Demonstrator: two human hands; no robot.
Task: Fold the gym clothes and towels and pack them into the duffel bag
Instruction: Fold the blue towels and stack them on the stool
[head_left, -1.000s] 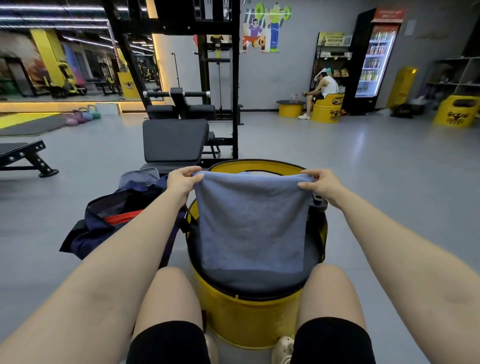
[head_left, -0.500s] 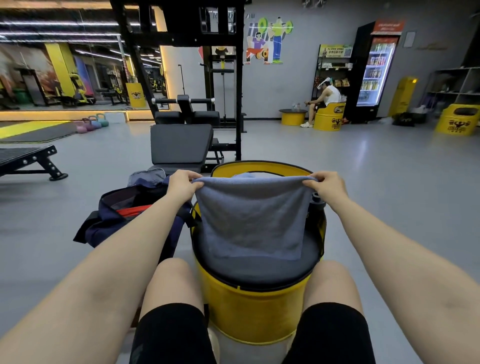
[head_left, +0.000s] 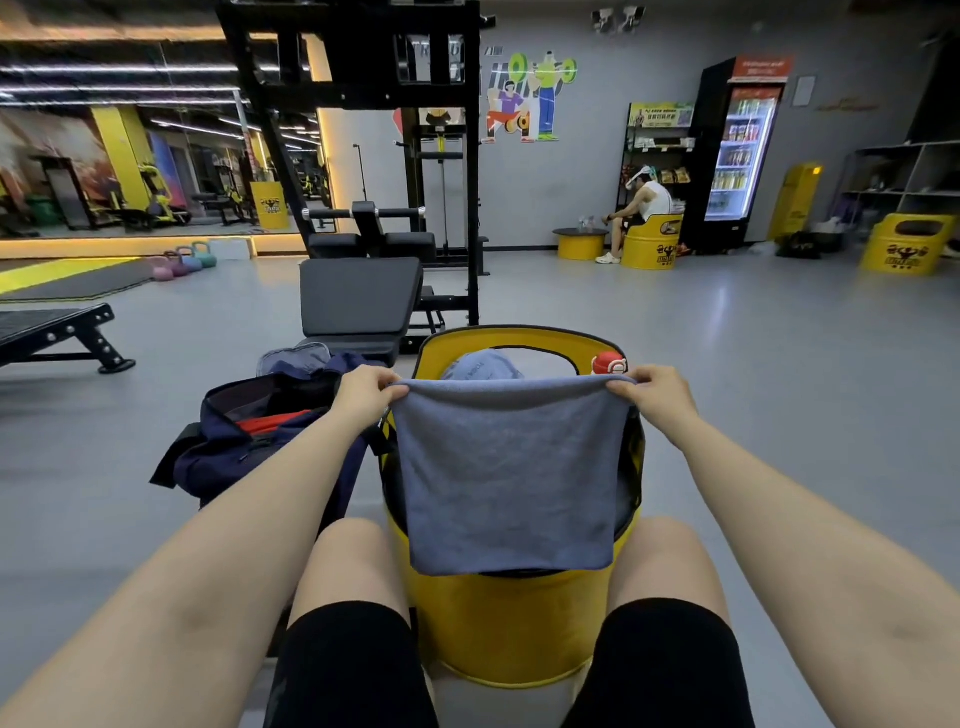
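A grey-blue towel (head_left: 506, 478) hangs folded in front of me over a yellow barrel seat (head_left: 514, 629). My left hand (head_left: 363, 397) pinches its top left corner and my right hand (head_left: 657, 397) pinches its top right corner, stretching the upper edge taut. The towel's lower edge hangs free over the barrel's front rim. Behind the towel, on the barrel, lies a light blue garment (head_left: 480, 366) beside a red-and-white bottle top (head_left: 609, 362). A navy duffel bag (head_left: 260, 441) stands open on the floor to the left, with something red inside.
A black weight bench (head_left: 361, 304) and rack stand behind the barrel and bag. Another bench (head_left: 57, 335) is at far left. A person sits on a yellow barrel (head_left: 652, 244) by the far wall. Grey floor stretches to the right.
Both hands have lifted the towel off the barrel's dark seat; it now hangs free, and the garment and bottle top behind it have come into sight.
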